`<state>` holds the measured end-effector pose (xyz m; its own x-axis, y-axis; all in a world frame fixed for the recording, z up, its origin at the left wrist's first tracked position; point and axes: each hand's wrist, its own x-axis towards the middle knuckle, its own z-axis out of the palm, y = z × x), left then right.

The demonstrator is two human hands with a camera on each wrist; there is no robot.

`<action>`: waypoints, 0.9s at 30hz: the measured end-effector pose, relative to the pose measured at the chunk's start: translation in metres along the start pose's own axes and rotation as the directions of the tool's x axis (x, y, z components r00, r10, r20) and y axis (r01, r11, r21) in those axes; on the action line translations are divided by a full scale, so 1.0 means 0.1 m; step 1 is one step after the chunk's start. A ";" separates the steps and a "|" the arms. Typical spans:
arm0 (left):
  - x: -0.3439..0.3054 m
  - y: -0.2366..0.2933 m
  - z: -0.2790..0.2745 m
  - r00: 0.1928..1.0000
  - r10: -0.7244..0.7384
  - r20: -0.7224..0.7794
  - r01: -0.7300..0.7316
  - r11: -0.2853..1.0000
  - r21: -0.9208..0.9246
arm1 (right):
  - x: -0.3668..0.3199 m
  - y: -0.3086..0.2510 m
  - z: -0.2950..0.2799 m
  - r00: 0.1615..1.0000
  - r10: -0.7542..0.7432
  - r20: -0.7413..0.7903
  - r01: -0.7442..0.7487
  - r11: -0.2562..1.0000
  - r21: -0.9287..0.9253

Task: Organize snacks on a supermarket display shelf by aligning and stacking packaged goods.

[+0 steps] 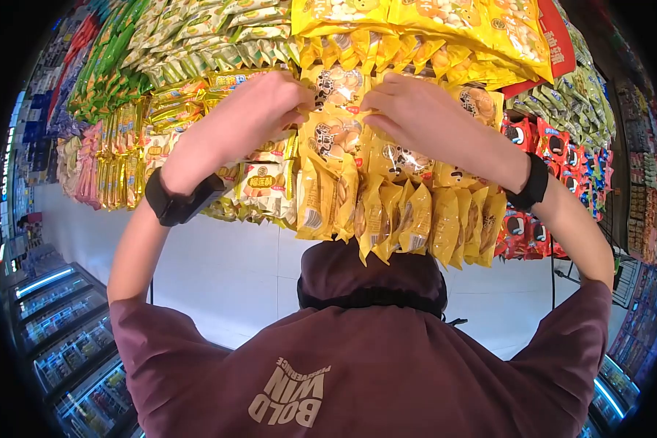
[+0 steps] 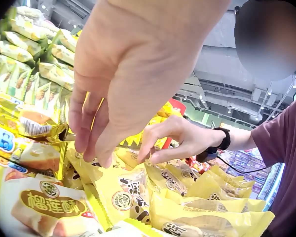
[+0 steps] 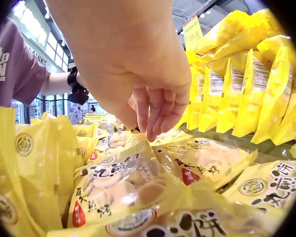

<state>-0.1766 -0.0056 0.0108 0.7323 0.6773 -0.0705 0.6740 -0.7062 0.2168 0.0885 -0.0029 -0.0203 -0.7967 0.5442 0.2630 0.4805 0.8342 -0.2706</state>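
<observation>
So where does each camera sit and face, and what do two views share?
Head: on the head, facing forward and down at the yellow packets; shirt, forearms, left hand and right hand show.
Left wrist: on the left wrist, looking past the left hand across the yellow packets; right hand and right sleeve show beyond.
Right wrist: on the right wrist, looking past the right hand over the yellow packets; left sleeve shows at left.
The head and left wrist views share both hands.

Head view downward; wrist views close; yellow packets (image 2: pixel 123 190) shared
</observation>
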 end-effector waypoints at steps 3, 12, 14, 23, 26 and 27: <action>0.08 -0.02 0.06 0.999 -0.037 0.023 0.037 0.999 -0.027 | 0.15 0.04 0.07 0.995 0.092 0.035 -0.095 0.991 0.099; 0.19 -0.09 0.17 0.995 -0.037 -0.093 0.028 0.995 -0.092 | 0.21 0.17 0.18 0.961 0.220 0.170 -0.257 0.936 0.241; 0.21 -0.06 0.13 0.993 -0.122 -0.007 0.120 0.986 -0.118 | 0.18 0.20 0.21 0.960 0.221 0.169 -0.260 0.930 0.259; 0.11 -0.03 0.06 0.989 0.005 -0.150 -0.016 0.997 -0.070 | 0.20 0.01 0.00 0.994 0.085 0.071 -0.089 0.995 0.053; 0.04 0.05 0.08 0.971 0.117 -0.208 -0.131 0.990 -0.054 | 0.18 0.01 0.09 0.991 -0.093 0.097 0.097 0.995 -0.035; 0.01 0.16 -0.04 0.999 0.043 0.003 -0.043 0.999 -0.027 | 0.15 0.03 0.15 0.988 -0.133 0.082 0.138 0.988 -0.069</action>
<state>-0.1652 -0.0154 0.0185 0.7610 0.6455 -0.0642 0.6389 -0.7288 0.2463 0.0722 0.0066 -0.0314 -0.8807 0.4196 0.2199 0.3899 0.9056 -0.1666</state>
